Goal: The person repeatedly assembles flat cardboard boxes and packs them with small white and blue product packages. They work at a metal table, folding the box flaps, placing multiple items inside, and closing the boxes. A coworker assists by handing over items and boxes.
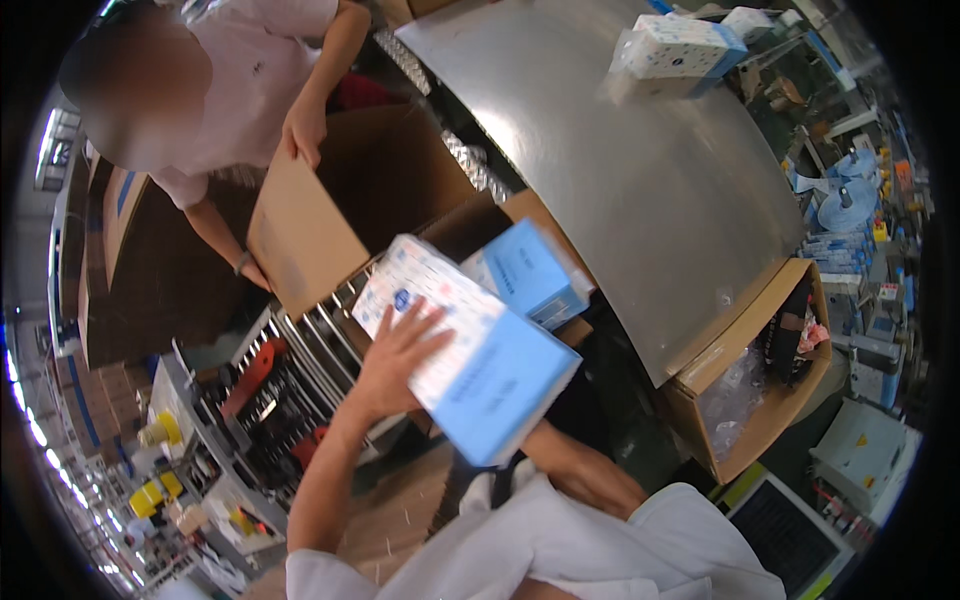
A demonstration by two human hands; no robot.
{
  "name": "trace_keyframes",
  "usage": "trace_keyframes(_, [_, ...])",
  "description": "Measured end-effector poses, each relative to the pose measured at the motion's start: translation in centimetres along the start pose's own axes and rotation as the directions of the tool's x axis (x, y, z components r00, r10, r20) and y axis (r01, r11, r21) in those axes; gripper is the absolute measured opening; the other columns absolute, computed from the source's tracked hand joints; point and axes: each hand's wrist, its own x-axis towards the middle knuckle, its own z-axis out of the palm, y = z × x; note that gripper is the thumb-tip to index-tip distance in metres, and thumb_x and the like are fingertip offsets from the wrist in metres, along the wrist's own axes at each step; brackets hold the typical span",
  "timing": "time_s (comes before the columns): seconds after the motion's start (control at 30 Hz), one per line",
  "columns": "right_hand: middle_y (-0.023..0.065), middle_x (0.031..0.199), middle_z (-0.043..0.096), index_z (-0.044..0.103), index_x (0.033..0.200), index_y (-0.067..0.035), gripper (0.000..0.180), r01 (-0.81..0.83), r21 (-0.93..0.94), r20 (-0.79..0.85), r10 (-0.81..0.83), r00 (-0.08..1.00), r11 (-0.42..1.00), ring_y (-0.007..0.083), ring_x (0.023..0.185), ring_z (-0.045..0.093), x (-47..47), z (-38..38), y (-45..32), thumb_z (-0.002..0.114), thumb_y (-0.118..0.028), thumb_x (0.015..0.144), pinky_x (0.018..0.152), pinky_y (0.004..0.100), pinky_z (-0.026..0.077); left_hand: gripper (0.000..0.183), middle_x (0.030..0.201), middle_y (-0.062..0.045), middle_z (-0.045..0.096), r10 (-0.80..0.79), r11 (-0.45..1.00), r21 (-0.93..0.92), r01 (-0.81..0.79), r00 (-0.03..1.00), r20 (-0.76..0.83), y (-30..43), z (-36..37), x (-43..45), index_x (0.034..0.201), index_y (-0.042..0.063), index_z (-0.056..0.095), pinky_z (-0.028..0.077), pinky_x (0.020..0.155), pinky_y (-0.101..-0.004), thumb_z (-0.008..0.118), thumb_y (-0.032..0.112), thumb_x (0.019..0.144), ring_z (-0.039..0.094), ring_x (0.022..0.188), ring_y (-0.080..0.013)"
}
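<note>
A packet with a speckled white part and a blue part (469, 349) lies slantwise before me, in front of my body. My left hand (401, 360) rests on its white face with the fingers spread. My right hand is hidden beneath the packet; only the forearm shows, reaching under its blue end. Just beyond is a second blue and white packet (529, 274), partly covered by the first, beside cardboard flaps. A cardboard box (307, 232) stands at the upper left, where a co-worker's hands hold its flap.
A metal table (600, 165) fills the upper right, with another packet (679, 52) at its far end. A cardboard box with clear plastic (690, 401) stands by its near corner. A roller conveyor (326, 337) runs at the left. The co-worker (255, 82) stands at the upper left.
</note>
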Motion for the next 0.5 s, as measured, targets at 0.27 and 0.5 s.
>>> trace_keyframes(0.27, [0.0138, 0.125, 0.058, 0.051, 0.128, -0.004, 0.044, -0.002, -0.590, -0.175, -0.126, 0.976, 0.807, 0.0294, 0.114, 0.055, 2.0, 0.9, 3.7, 0.043, -0.004, 0.084, 0.098, 0.0358, 0.042, 0.081, 0.121, -0.019, 0.061, -0.642, 0.747, -0.174, 0.642, 0.764, 0.060, -4.9, 8.5, 3.4, 0.142, 0.008, 0.033, 0.045, 0.095, -0.0394, 0.065, 0.052, 0.082, 0.058, 0.112, -0.0353])
trace_keyframes(0.5, [0.0152, 0.093, 0.069, 0.067, 0.100, -0.008, 0.029, 0.665, -0.747, 0.663, 0.087, 0.743, 0.012, 0.0345, 0.091, 0.064, -5.3, 1.9, -8.3, 0.054, -0.005, 0.074, 0.080, 0.0396, 0.051, 0.108, 0.131, -0.028, 0.048, -0.456, 0.859, -0.282, 0.427, 0.889, -0.042, -9.8, 16.5, 3.1, 0.147, 0.002, 0.013, 0.037, 0.100, -0.0506, 0.076, 0.047, 0.072, 0.048, 0.120, -0.0428])
